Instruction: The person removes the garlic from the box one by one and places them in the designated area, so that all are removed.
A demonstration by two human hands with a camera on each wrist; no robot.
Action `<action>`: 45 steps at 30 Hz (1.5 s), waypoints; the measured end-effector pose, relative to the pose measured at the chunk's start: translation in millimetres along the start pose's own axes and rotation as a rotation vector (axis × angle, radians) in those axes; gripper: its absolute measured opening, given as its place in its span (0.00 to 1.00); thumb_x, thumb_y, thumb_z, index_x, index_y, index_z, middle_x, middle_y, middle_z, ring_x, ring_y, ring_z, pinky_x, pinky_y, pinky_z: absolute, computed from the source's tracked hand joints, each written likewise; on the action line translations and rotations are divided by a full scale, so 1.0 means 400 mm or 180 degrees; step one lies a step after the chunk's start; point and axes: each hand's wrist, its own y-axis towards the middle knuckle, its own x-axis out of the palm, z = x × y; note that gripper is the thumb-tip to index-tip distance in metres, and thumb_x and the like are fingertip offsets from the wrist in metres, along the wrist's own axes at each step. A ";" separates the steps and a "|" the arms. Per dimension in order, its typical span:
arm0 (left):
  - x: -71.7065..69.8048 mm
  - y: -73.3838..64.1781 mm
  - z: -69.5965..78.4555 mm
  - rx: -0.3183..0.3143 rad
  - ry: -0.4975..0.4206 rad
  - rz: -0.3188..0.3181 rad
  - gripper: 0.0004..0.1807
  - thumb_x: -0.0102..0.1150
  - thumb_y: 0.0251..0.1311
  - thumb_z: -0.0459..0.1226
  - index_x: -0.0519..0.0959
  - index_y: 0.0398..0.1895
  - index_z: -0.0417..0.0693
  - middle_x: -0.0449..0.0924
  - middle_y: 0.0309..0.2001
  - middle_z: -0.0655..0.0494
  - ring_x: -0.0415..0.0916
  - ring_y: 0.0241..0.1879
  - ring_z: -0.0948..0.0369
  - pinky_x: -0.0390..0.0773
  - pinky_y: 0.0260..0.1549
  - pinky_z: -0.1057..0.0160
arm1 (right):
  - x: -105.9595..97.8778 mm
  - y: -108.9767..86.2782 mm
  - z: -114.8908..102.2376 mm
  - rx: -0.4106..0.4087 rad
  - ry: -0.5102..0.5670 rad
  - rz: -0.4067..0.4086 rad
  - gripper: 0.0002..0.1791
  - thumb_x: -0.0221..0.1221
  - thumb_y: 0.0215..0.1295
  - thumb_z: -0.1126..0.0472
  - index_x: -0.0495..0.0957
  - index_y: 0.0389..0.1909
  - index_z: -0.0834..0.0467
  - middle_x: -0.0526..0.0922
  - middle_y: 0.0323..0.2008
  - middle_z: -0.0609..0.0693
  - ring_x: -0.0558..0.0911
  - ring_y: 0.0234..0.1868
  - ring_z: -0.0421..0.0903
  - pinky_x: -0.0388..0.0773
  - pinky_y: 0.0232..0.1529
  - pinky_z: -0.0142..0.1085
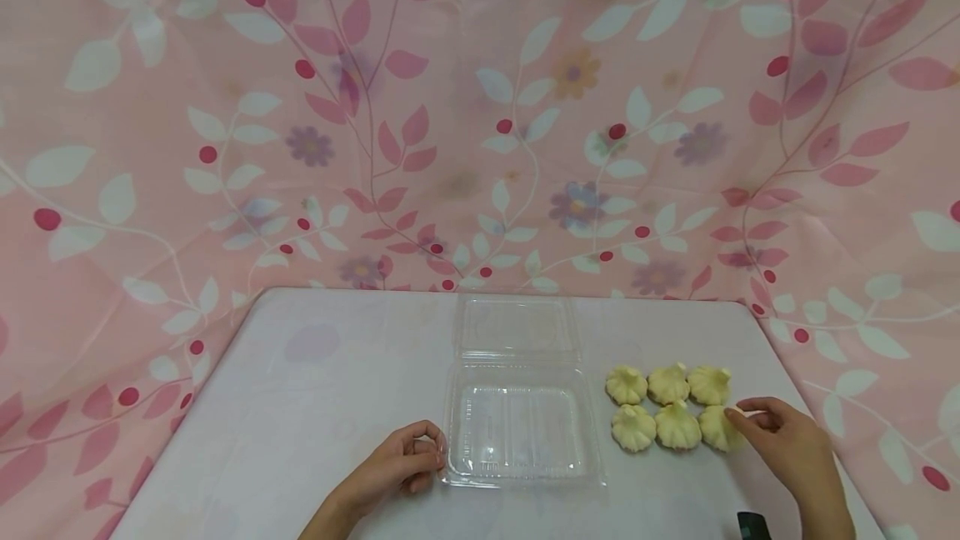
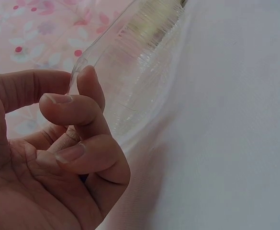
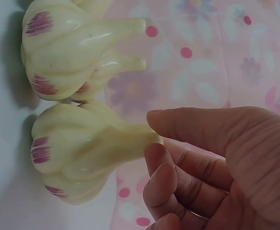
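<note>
A clear plastic clamshell box (image 1: 522, 473) lies on the table with its lid (image 1: 517, 327) folded back. My left hand (image 1: 405, 461) is at its left side, and in the left wrist view thumb and index finger pinch the thin rim (image 2: 74, 79). To the right of the box, garlic bulbs stand in two rows of three. My right hand (image 1: 783, 440) pinches the stem of the front-right garlic bulb (image 3: 80, 151) between thumb and fingertips. This pale bulb has purple streaks near its base. A neighbouring garlic bulb (image 3: 58, 52) sits close beside it.
Other garlic bulbs, such as the front-left one (image 1: 633, 428), stand near the box's right side. A small dark object (image 1: 753, 525) shows at the bottom edge. The white table (image 1: 337, 373) ends at a pink floral cloth (image 1: 465, 107) behind and at the sides.
</note>
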 end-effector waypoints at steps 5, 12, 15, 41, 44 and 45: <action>0.001 0.000 0.001 -0.0026 0.0012 0.0024 0.16 0.56 0.66 0.33 0.67 0.47 0.26 0.76 0.31 0.48 0.63 0.18 0.67 0.64 0.18 0.70 | -0.007 0.002 -0.004 0.0128 0.0037 -0.0104 0.28 0.65 0.61 0.43 0.81 0.46 0.65 0.82 0.28 0.49 0.74 0.25 0.39 0.70 0.22 0.35; 0.001 0.000 0.000 0.0005 -0.0003 -0.0014 0.15 0.56 0.66 0.32 0.67 0.46 0.26 0.76 0.27 0.52 0.64 0.18 0.68 0.63 0.18 0.71 | -0.018 0.001 -0.001 0.0116 0.0010 -0.0095 0.28 0.65 0.62 0.42 0.81 0.46 0.65 0.84 0.29 0.49 0.75 0.25 0.36 0.70 0.22 0.35; 0.002 0.001 -0.001 0.0007 -0.0008 -0.0014 0.15 0.56 0.66 0.32 0.67 0.46 0.27 0.76 0.26 0.53 0.63 0.18 0.68 0.63 0.18 0.71 | -0.023 -0.002 0.003 0.0017 -0.0012 -0.0060 0.27 0.64 0.63 0.42 0.82 0.45 0.64 0.84 0.29 0.49 0.74 0.25 0.34 0.70 0.22 0.34; -0.028 0.005 0.019 -0.0029 0.0294 0.0051 0.14 0.58 0.68 0.36 0.70 0.48 0.34 0.78 0.31 0.46 0.65 0.19 0.65 0.65 0.19 0.70 | -0.008 -0.009 -0.096 -0.0223 0.0196 0.0076 0.23 0.66 0.63 0.45 0.82 0.45 0.62 0.83 0.28 0.49 0.75 0.26 0.35 0.70 0.22 0.33; -0.043 0.013 0.032 -0.0042 0.0379 0.0137 0.14 0.57 0.69 0.37 0.71 0.49 0.35 0.79 0.33 0.40 0.64 0.20 0.64 0.65 0.19 0.69 | -0.001 -0.005 -0.127 -0.0358 0.0222 0.0040 0.22 0.66 0.63 0.46 0.82 0.44 0.61 0.82 0.28 0.49 0.75 0.26 0.38 0.71 0.22 0.33; -0.048 0.016 0.037 -0.0035 0.0414 0.0164 0.15 0.57 0.69 0.38 0.71 0.49 0.35 0.79 0.35 0.37 0.64 0.20 0.64 0.64 0.19 0.69 | 0.000 -0.002 -0.138 -0.0418 0.0243 0.0011 0.22 0.65 0.63 0.46 0.82 0.44 0.61 0.81 0.27 0.48 0.75 0.27 0.39 0.71 0.22 0.33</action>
